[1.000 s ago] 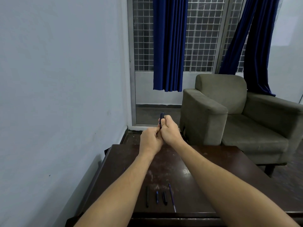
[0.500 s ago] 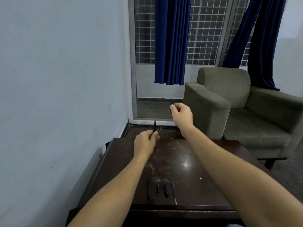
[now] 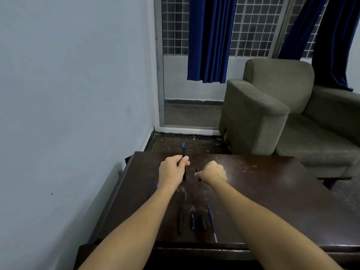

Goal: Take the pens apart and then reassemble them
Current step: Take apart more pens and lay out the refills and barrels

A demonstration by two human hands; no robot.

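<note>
My left hand (image 3: 172, 169) grips an uncapped black pen (image 3: 184, 152) upright, its blue tip pointing away from me over the dark wooden table (image 3: 272, 191). Just to its right my right hand (image 3: 213, 172) is closed around the black pen cap (image 3: 198, 173), low over the tabletop. Near the front edge lie parts of another pen: a black barrel (image 3: 180, 221), a short blue piece (image 3: 192, 221), a black cap (image 3: 202, 222) and a thin blue refill (image 3: 212, 222). Another thin blue refill (image 3: 150, 189) lies left of my left wrist.
A pale wall runs along the table's left side. A grey-green armchair (image 3: 282, 114) stands beyond the table's far right corner. Blue curtains (image 3: 211, 39) hang over a barred window and door at the back.
My hands have come apart and dropped toward the table. The cap has come off the pen and went with my right hand, which lowered from high up to beside my left.
</note>
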